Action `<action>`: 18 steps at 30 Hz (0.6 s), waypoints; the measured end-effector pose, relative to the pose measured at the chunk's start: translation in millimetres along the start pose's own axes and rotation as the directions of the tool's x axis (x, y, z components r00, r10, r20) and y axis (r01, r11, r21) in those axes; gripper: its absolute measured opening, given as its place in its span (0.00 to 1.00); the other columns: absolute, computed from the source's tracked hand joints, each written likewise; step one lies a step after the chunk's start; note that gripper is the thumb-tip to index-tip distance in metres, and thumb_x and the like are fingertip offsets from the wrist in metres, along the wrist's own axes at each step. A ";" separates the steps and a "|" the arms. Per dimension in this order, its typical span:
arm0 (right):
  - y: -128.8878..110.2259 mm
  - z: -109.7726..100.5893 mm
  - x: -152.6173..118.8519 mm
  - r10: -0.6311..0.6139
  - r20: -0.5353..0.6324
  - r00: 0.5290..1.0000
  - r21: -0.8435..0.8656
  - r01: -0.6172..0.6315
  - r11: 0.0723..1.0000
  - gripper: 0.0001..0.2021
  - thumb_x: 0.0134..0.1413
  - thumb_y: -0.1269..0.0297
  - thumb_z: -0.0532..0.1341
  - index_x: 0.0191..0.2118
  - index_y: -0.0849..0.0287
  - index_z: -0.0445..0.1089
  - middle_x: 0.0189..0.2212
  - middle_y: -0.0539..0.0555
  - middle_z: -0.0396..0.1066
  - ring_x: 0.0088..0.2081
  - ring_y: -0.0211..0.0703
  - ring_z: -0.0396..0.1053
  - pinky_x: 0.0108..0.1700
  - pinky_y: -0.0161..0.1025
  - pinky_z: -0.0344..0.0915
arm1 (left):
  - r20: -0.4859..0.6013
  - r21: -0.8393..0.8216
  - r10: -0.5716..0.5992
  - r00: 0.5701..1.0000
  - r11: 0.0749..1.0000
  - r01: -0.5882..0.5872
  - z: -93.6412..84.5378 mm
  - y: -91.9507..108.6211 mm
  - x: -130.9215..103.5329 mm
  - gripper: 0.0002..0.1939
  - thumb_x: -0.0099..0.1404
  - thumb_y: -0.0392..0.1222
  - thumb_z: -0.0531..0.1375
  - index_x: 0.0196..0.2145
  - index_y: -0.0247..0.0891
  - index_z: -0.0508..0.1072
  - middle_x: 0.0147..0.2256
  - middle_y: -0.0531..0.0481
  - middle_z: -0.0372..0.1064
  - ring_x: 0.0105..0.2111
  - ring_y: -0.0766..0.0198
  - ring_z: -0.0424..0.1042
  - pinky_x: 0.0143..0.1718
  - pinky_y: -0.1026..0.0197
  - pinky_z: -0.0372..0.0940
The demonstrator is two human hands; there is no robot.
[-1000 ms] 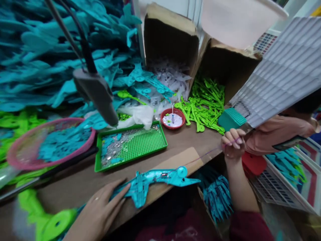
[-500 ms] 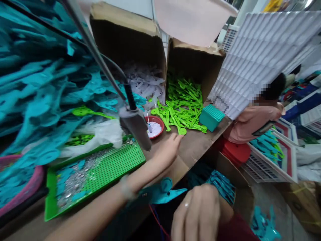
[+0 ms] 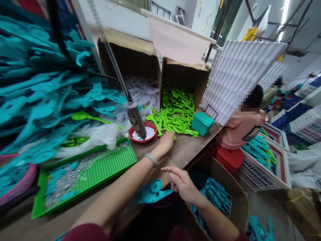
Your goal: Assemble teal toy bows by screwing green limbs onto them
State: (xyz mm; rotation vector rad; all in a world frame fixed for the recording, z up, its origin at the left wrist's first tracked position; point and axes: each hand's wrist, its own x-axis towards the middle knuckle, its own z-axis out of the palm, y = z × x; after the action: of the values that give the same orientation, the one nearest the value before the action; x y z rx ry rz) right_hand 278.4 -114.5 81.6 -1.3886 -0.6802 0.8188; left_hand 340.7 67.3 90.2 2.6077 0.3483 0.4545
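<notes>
My left hand (image 3: 166, 142) reaches to the near edge of a pile of lime-green plastic pieces (image 3: 173, 115). Its fingers close over the round end of one green piece (image 3: 175, 137), which they partly cover. My right hand (image 3: 182, 181) hovers over the table's front edge, index finger stretched out and the other fingers loosely bent, with nothing visible in it. Just below it, a teal plastic clip-like part (image 3: 153, 193) with a round end lies at the edge, partly behind my left forearm.
An electric screwdriver (image 3: 136, 120) hangs over a red bowl (image 3: 153, 136) of small white pieces. Left are a green tray (image 3: 110, 167) with metal bits and a heap of teal parts (image 3: 37, 87). A teal box (image 3: 202, 124) stands right; a carton (image 3: 239, 201) is below. A person (image 3: 247, 120) sits nearby.
My left hand has moved forward onto the green piece. My right hand has risen from low in front and its index finger is extended. The view has shifted, and the screwdriver now hangs over the bowl.
</notes>
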 end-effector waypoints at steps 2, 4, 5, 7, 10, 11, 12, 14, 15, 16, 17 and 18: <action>3.4 -6.3 6.6 -0.022 -0.086 0.996 0.020 0.024 1.000 0.19 0.58 0.47 0.61 0.48 0.56 0.68 0.19 0.42 0.54 0.19 0.33 0.51 0.22 0.34 0.49 | -0.013 -0.028 0.048 0.999 0.998 -0.048 -8.8 -2.2 -15.4 0.11 0.73 0.41 0.55 0.44 0.30 0.73 0.42 0.48 0.70 0.36 0.67 0.73 0.40 0.59 0.72; 4.7 -13.9 17.5 -0.020 -0.203 0.979 0.061 0.033 0.998 0.18 0.55 0.47 0.63 0.44 0.53 0.64 0.20 0.42 0.54 0.18 0.33 0.50 0.21 0.34 0.48 | -0.039 -0.070 0.084 0.996 0.994 -0.087 -19.3 -2.6 -38.6 0.02 0.67 0.34 0.60 0.38 0.34 0.72 0.38 0.48 0.70 0.34 0.65 0.72 0.37 0.59 0.72; 4.0 -17.6 24.8 -0.008 -0.242 0.970 0.086 0.030 0.996 0.18 0.54 0.46 0.63 0.42 0.52 0.61 0.20 0.42 0.53 0.18 0.32 0.49 0.20 0.34 0.47 | -0.058 -0.099 0.100 0.993 0.990 -0.105 -25.4 -2.3 -53.2 0.03 0.64 0.31 0.60 0.37 0.35 0.71 0.37 0.48 0.70 0.33 0.64 0.72 0.37 0.59 0.72; -0.2 -22.1 41.5 0.016 -0.263 0.965 0.120 0.016 0.993 0.17 0.55 0.46 0.60 0.40 0.52 0.59 0.20 0.41 0.48 0.17 0.32 0.43 0.19 0.33 0.43 | -0.096 -0.160 0.122 0.988 0.978 -0.136 -38.5 -1.4 -87.3 0.04 0.64 0.32 0.57 0.37 0.37 0.70 0.36 0.49 0.68 0.34 0.64 0.72 0.38 0.60 0.71; -10.9 -13.1 62.7 0.056 -0.166 0.984 0.131 -0.035 0.991 0.17 0.57 0.44 0.57 0.37 0.53 0.61 0.19 0.41 0.44 0.17 0.32 0.38 0.18 0.35 0.39 | -0.115 -0.303 0.120 0.986 0.941 -0.150 -57.2 -1.0 -143.8 0.04 0.66 0.37 0.55 0.38 0.38 0.69 0.33 0.51 0.69 0.33 0.64 0.73 0.35 0.63 0.72; -14.7 -4.5 66.1 0.075 -0.111 0.991 0.130 -0.060 0.990 0.18 0.55 0.43 0.58 0.35 0.54 0.62 0.18 0.41 0.44 0.17 0.33 0.38 0.17 0.36 0.39 | -0.094 -0.387 0.107 0.990 0.912 -0.136 -61.9 -1.5 -162.5 0.04 0.66 0.38 0.55 0.38 0.39 0.69 0.33 0.50 0.70 0.33 0.64 0.73 0.35 0.63 0.72; -18.3 6.6 66.8 0.069 -0.058 0.996 0.097 -0.063 0.993 0.18 0.54 0.43 0.60 0.32 0.54 0.63 0.18 0.42 0.46 0.17 0.34 0.41 0.17 0.36 0.41 | -0.046 -0.470 0.090 0.995 0.877 -0.101 -65.2 -2.5 -180.3 0.04 0.66 0.39 0.56 0.38 0.39 0.70 0.34 0.49 0.71 0.34 0.63 0.75 0.38 0.61 0.73; -24.4 34.1 60.8 -0.008 0.003 1.000 -0.037 0.008 0.999 0.18 0.52 0.47 0.65 0.26 0.54 0.62 0.18 0.44 0.51 0.20 0.36 0.47 0.20 0.37 0.47 | 0.050 -0.619 0.040 0.998 0.785 0.000 -67.9 -6.5 -212.2 0.07 0.66 0.43 0.58 0.41 0.40 0.71 0.39 0.46 0.74 0.40 0.57 0.77 0.44 0.54 0.75; -26.9 49.0 55.3 -0.064 0.017 0.998 -0.120 0.066 0.991 0.18 0.51 0.50 0.66 0.24 0.54 0.60 0.18 0.45 0.53 0.22 0.36 0.50 0.23 0.37 0.50 | 0.072 -0.657 -0.006 0.997 0.752 0.052 -67.7 -9.8 -225.7 0.09 0.66 0.45 0.59 0.43 0.41 0.71 0.41 0.45 0.75 0.42 0.55 0.77 0.45 0.51 0.75; -29.1 63.6 49.6 -0.117 0.025 0.993 -0.200 0.119 0.973 0.19 0.51 0.52 0.68 0.23 0.54 0.59 0.19 0.45 0.54 0.24 0.36 0.51 0.26 0.37 0.51 | 0.060 -0.673 -0.064 0.996 0.734 0.088 -67.0 -14.1 -236.9 0.12 0.66 0.47 0.60 0.45 0.42 0.69 0.42 0.44 0.75 0.43 0.53 0.78 0.45 0.50 0.76; -31.1 77.1 45.1 -0.146 0.050 0.988 -0.271 0.154 0.950 0.21 0.50 0.55 0.70 0.21 0.54 0.58 0.19 0.45 0.54 0.25 0.36 0.52 0.28 0.36 0.52 | 0.021 -0.664 -0.118 0.993 0.741 0.102 -66.2 -19.5 -245.2 0.14 0.66 0.48 0.61 0.47 0.42 0.68 0.42 0.44 0.75 0.43 0.53 0.78 0.43 0.50 0.77; -33.1 88.6 43.1 -0.141 0.093 0.986 -0.314 0.164 0.935 0.21 0.50 0.57 0.71 0.21 0.55 0.58 0.19 0.44 0.55 0.25 0.35 0.53 0.29 0.35 0.52 | -0.034 -0.638 -0.155 0.987 0.764 0.098 -65.6 -25.9 -249.8 0.16 0.66 0.49 0.62 0.48 0.42 0.66 0.41 0.45 0.75 0.42 0.53 0.78 0.40 0.52 0.77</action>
State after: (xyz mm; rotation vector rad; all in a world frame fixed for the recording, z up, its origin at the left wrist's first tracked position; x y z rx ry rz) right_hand 233.2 -28.8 119.2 -1.5803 -0.9973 0.6537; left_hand 83.9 36.4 68.7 1.8892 0.3251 0.5282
